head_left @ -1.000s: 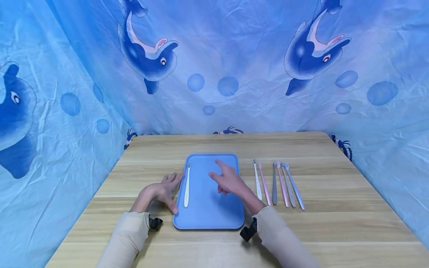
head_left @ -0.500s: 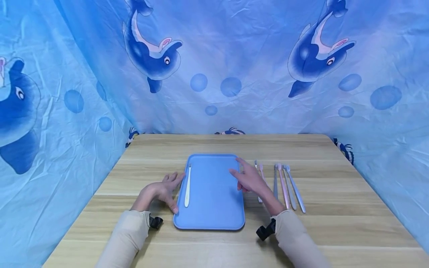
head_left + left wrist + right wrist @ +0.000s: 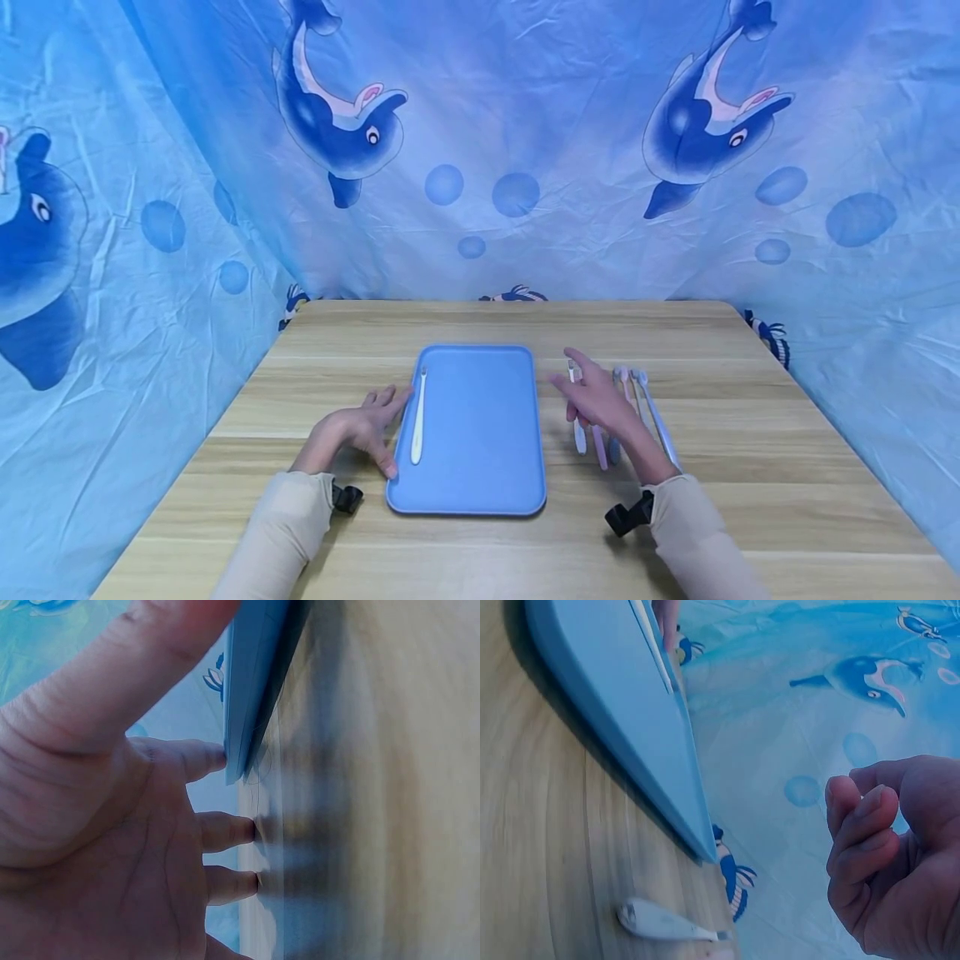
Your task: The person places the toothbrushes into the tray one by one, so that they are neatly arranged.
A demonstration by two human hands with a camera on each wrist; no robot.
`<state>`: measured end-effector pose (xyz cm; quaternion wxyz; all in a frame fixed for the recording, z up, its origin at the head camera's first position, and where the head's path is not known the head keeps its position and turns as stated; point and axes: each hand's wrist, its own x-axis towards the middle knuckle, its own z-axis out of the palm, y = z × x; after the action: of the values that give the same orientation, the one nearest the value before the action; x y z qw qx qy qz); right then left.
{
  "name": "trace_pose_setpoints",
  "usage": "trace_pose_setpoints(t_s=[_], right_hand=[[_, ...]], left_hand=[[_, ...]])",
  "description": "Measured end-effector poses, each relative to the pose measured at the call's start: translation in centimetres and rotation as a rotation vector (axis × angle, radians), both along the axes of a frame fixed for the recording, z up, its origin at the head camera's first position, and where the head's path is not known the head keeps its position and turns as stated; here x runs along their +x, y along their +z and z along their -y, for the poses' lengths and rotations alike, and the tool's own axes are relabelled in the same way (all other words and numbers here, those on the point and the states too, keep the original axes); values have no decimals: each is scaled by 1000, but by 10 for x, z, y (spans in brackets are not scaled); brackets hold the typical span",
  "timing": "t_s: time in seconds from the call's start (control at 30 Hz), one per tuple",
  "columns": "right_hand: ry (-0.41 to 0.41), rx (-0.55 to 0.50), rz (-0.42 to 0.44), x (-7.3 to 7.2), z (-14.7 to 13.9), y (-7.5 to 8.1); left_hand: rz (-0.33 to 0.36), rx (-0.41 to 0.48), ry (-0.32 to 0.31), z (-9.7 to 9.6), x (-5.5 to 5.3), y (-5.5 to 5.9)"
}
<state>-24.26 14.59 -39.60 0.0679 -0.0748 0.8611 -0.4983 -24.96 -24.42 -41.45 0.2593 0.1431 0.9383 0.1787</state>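
Note:
A blue tray [image 3: 480, 433] lies on the wooden table, with one white toothbrush [image 3: 418, 425] along its left side. My left hand [image 3: 363, 429] is spread at the tray's left edge, thumb and index finger touching the rim; in the left wrist view its other fingertips [image 3: 244, 883] rest on the tabletop. To the right of the tray, my right hand [image 3: 597, 402] hovers over a row of toothbrushes, holding nothing, index finger and thumb extended and the others loosely bent. Beneath it show a white toothbrush [image 3: 660, 921] and a pink toothbrush [image 3: 599, 450], both partly hidden.
Farther right in the row are a dark grey toothbrush [image 3: 614, 452] and a blue toothbrush [image 3: 660, 425], with others partly covered by my right hand and forearm. Behind and left of the wooden table [image 3: 787, 483] hangs a blue curtain [image 3: 480, 125] printed with dolphins.
My right hand has moved from above the tray to the right, out over the row of toothbrushes. My left hand and the toothbrush on the tray have stayed in place.

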Motion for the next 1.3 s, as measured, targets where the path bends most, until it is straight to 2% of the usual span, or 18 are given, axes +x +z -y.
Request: trace_pose_setpoints(t_s=[0.37, 0.77, 1.03, 1.3], right_hand=[[-36, -1, 33, 0, -28, -1], [-70, 20, -4, 2, -63, 1], [-89, 56, 0, 5, -85, 1], [-97, 47, 21, 7, -103, -2]], left_hand=[[-2, -3, 4, 1, 2, 2], [-5, 6, -8, 1, 1, 2], [-10, 10, -18, 1, 1, 2], [0, 12, -8, 0, 1, 1]])
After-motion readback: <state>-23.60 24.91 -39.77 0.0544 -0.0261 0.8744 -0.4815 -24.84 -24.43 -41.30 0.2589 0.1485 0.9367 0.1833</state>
